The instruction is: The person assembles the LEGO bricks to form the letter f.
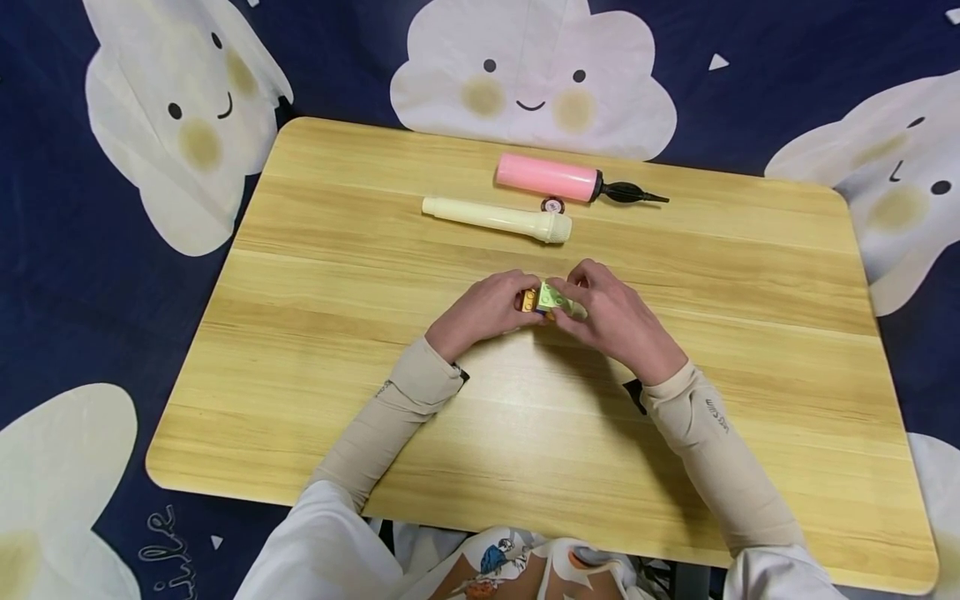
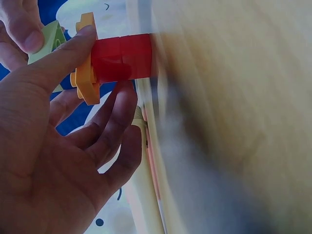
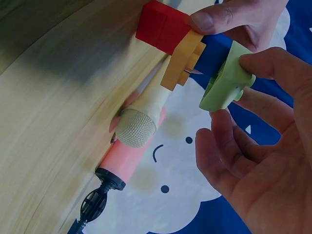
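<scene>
On the table, the microphone lies behind the block stack, before the pump.

Head camera high, facing forward-down over table; wrist cameras low, close, looking sideways, sharing block stack.

- A broad rectangular tabletop of pale yellow-brown wood grain, with rounded corners and long streaks running roughly lengthwise.
- Dark navy-blue printed sheeting surrounds it on the far, left and right sides; whether it covers wall or floor cannot be told.
- A large white cloud print beyond the far edge, with black dot eyes, a curved smile and yellowish cheeks; similar clouds lie left and right, tilted.
- Small white triangles dotted over the navy; pale outlined cursive lettering at lower left.
- A soft whitish glare on the near middle wood.
</scene>
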`<state>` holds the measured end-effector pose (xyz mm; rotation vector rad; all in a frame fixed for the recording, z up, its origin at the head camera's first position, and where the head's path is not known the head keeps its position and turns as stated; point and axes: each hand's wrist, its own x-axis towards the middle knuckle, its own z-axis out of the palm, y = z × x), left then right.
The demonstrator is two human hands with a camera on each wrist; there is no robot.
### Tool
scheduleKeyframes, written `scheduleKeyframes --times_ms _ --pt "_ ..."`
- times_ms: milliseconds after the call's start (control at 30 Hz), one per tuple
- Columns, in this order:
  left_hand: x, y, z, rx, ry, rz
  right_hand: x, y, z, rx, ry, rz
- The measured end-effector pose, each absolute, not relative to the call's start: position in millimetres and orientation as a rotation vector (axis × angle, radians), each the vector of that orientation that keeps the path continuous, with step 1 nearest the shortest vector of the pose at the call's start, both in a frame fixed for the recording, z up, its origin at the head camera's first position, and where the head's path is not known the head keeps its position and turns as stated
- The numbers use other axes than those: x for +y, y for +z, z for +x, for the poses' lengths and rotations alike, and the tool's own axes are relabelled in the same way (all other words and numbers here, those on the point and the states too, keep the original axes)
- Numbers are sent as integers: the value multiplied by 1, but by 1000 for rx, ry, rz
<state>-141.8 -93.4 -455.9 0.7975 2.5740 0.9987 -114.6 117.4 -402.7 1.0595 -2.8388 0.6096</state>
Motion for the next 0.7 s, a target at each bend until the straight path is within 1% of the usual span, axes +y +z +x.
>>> scheduleKeyframes --times_ms 367,700 --pt "-92 -453 -139 2580 999 772 118 -403 -113 -2845 616 1043" --pt "-91 -450 -138 2596 942 784 119 -403 -116 -2781 588 1113"
